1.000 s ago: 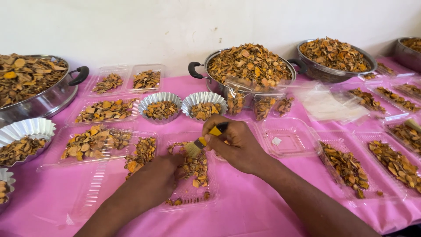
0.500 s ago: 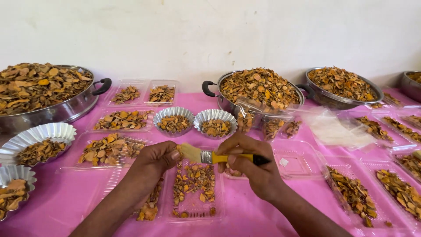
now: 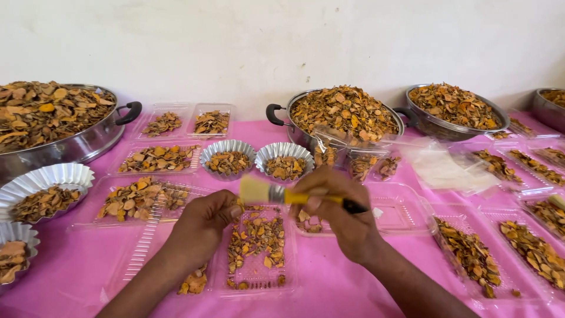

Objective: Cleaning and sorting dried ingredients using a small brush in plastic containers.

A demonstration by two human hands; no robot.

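My right hand (image 3: 344,212) grips a small paintbrush (image 3: 276,193) with a yellow handle, black end and pale bristles, held level with the bristles pointing left. My left hand (image 3: 203,227) rests with its fingertips just below the bristles, at the left edge of a clear plastic tray (image 3: 259,277) that holds dried orange-brown chips. Both hands hover over this tray near the front of a pink-covered table (image 3: 347,294).
Large steel pans heaped with dried chips stand at back left (image 3: 59,126), centre (image 3: 344,115) and right (image 3: 453,109). Two fluted foil cups (image 3: 228,159) of chips sit behind the tray. Several more clear trays of chips lie on both sides, and clear bags (image 3: 441,168) at right.
The view has tilted and drawn closer. The brush has turned from tilted over the tray to level, and my left hand has come up beside the bristles.
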